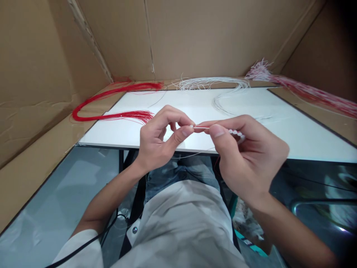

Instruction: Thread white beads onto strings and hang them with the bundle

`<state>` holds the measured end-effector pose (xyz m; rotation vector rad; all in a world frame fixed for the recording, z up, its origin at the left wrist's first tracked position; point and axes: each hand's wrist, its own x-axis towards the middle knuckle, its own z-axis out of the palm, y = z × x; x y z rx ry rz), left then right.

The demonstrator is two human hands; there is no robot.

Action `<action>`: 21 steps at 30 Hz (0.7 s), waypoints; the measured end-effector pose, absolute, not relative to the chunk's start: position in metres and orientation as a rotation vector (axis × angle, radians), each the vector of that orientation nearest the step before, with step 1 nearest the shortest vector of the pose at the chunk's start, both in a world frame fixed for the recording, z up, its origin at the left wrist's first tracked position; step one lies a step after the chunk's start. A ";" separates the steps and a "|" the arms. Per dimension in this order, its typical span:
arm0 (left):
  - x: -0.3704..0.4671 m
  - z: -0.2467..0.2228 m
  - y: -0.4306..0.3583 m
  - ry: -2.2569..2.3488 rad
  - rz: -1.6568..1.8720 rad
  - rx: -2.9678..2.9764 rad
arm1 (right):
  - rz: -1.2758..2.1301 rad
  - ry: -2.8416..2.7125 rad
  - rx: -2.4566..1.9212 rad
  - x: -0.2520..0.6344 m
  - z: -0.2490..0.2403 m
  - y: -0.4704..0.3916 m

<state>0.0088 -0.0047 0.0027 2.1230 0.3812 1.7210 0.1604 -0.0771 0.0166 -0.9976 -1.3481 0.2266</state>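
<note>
Above the front edge of the white board, my left hand [158, 139] is closed, thumb and index finger pinching the small white end of a thin cord. A short stretch of red and white cord [201, 128] runs taut from that pinch to my right hand [251, 152]. My right hand is closed too, its thumb pressing the cord against the index finger. Out of its grip curls a twisted red-and-white braided part [235, 132], partly hidden by the fingers. A loose thin white strand [192, 155] hangs below the hands.
On the white board [134, 136] lies a looped bundle of red cords [136, 115] at left. White cords [214, 80] lie along the back. A red-and-white bundle [315, 91] stretches off to the right. Cardboard walls [195, 41] enclose the back and sides.
</note>
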 end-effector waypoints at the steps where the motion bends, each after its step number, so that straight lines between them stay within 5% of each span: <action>1: 0.011 0.002 -0.006 0.379 1.751 2.085 | 0.219 -1.352 -1.000 0.160 0.016 -0.078; 21: 0.016 -0.005 -0.001 0.214 1.830 1.956 | 0.047 -1.398 -0.819 0.156 0.013 -0.074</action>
